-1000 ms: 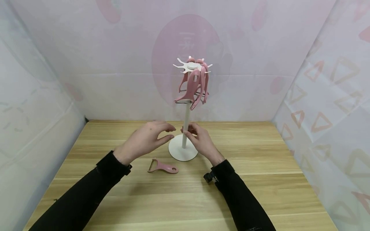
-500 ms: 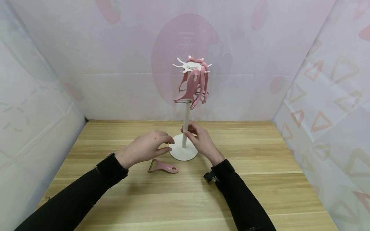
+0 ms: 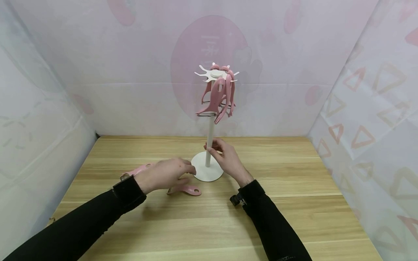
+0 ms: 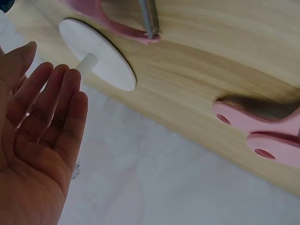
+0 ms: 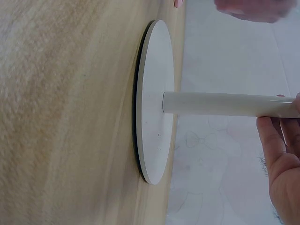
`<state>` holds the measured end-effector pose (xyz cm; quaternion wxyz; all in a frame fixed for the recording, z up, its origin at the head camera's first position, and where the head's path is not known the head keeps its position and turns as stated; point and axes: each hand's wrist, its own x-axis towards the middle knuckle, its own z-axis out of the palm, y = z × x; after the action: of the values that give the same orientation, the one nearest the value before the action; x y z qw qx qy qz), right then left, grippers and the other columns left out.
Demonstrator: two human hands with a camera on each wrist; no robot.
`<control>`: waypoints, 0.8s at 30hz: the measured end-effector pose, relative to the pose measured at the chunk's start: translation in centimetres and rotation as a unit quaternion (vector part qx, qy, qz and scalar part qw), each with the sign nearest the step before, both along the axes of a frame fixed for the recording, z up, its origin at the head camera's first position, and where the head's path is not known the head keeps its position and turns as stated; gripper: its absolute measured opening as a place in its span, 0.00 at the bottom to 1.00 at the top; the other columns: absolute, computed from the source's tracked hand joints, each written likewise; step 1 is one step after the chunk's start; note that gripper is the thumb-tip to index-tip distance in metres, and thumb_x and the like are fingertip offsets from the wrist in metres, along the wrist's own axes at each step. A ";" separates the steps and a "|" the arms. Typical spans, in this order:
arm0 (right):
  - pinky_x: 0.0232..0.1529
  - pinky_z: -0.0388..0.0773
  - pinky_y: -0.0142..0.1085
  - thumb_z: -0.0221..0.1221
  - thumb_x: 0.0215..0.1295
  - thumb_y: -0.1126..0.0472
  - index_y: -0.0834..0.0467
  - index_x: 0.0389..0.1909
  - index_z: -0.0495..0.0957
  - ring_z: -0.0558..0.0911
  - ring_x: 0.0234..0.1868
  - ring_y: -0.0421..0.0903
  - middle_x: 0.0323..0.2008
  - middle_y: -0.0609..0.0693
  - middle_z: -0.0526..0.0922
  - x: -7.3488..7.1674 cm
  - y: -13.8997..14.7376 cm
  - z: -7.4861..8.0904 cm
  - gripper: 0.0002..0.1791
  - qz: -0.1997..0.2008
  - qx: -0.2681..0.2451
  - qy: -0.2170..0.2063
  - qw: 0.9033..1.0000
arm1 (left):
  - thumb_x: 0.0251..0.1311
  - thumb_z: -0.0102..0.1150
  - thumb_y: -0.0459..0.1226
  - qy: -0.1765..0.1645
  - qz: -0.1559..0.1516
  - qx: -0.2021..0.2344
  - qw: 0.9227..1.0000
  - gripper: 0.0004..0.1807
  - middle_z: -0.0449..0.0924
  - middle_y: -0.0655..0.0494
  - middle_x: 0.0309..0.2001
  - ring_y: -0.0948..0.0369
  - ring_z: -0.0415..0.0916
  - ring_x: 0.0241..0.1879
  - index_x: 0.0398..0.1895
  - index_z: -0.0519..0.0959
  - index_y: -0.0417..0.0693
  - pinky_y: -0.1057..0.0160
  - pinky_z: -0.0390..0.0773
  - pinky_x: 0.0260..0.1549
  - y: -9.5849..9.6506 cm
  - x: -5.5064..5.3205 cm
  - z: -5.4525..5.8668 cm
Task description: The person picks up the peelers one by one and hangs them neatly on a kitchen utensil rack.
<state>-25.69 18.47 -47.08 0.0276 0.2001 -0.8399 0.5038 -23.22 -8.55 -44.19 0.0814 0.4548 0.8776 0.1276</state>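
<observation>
Pale backdrop [image 3: 147,54] behind and to both sides, faint pink prints at centre, small triangles at right; below, wood-grain table [image 3: 310,170], reaching back to the rear panel; over it from the near side, two black sleeves [image 3: 81,224]; at centre, white stand [image 3: 211,125], upright on the table, slim post [image 3: 210,137] rising from flat round base [image 3: 205,175] to star-like top [image 3: 216,74] with thin arms; right hand [image 3: 228,159] low on the post, just above the base, grip clamped on it, thumb at near side, fingers behind; left hand [image 3: 168,174] over the table, left of the base, back of hand upward, grip apart, thumb clear of slightly bent fingers; contact with base or peeler, cannot tell; pink peelers [image 3: 216,99] hung in an overlapping bunch from the top, handles up, heads down, exact count unclear; loose peeler [image 3: 190,190] on the table near the base, head partly hidden by the left hand, holed end toward the right; farther left, beyond the left wrist, two pink handles [image 3: 138,169], side by side in left wrist view; smallest, thin metal blades [image 3: 206,115] across hung heads.
</observation>
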 end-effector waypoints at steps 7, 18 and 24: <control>0.76 0.85 0.62 0.61 0.93 0.60 0.65 0.76 0.80 0.91 0.70 0.62 0.65 0.62 0.93 0.0 0.0 0.0 0.20 0.004 -0.006 -0.008 1.000 | 0.80 0.76 0.39 -0.017 -0.010 -0.037 0.999 0.13 0.95 0.49 0.56 0.53 0.93 0.56 0.60 0.92 0.45 0.49 0.93 0.59 0.1 0.1 -1.0; 0.76 0.86 0.61 0.60 0.93 0.59 0.62 0.75 0.81 0.91 0.70 0.61 0.65 0.61 0.93 0.1 0.0 0.1 0.19 0.004 -0.002 -0.009 1.000 | 0.81 0.76 0.40 0.013 -0.052 -0.016 0.998 0.06 0.86 0.61 0.38 0.67 0.77 0.38 0.45 0.89 0.50 0.63 0.82 0.41 -0.1 0.2 -2.4; 0.76 0.86 0.61 0.61 0.93 0.60 0.61 0.76 0.81 0.91 0.71 0.62 0.66 0.61 0.93 0.0 0.0 0.1 0.19 0.001 -0.006 -0.012 1.000 | 0.73 0.81 0.33 0.002 -0.057 -0.015 0.998 0.08 0.89 0.61 0.40 0.67 0.79 0.39 0.47 0.89 0.51 0.65 0.82 0.43 -0.4 0.1 -3.0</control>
<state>-25.67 18.46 -47.03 0.0187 0.1948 -0.8369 0.5112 -23.13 -8.93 -47.15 0.0932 0.5030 0.8523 0.1089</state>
